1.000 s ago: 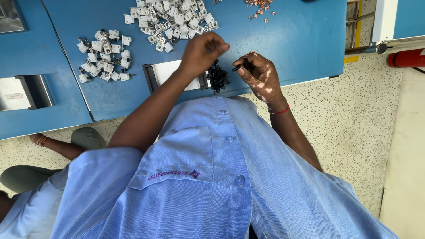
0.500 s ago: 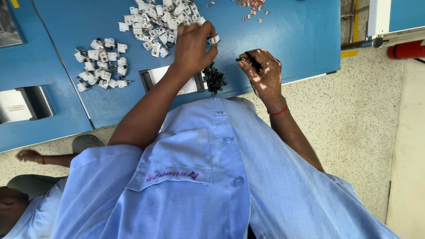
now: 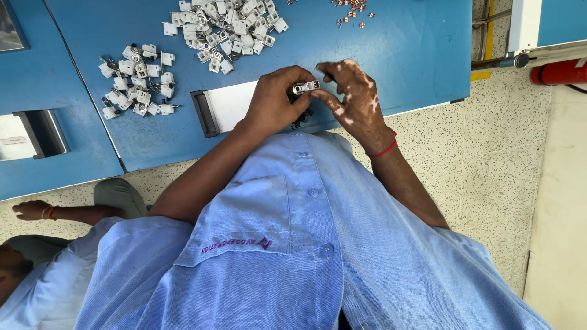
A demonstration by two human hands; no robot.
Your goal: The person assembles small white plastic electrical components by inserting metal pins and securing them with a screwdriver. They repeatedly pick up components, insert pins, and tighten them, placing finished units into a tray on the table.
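My left hand (image 3: 275, 101) holds a small silver metal clip part (image 3: 305, 87) over the near edge of the blue table (image 3: 403, 55). My right hand (image 3: 351, 98) meets it from the right, its fingertips touching the same part; a red thread band circles that wrist. A little heap of small dark pieces (image 3: 302, 117) lies on the table just under both hands. A pile of white and silver clip parts (image 3: 226, 27) lies farther back, and a second pile (image 3: 137, 85) lies to the left.
A white rectangular recess with a black rim (image 3: 223, 107) sits left of my hands. Small copper pieces (image 3: 351, 9) lie at the back. Another person sits low at left, a hand (image 3: 33, 209) on the speckled floor. A red cylinder (image 3: 559, 72) lies at right.
My left hand drew back from the far pile of clip parts with one part and came to meet my right hand. The camera view shifted a little.
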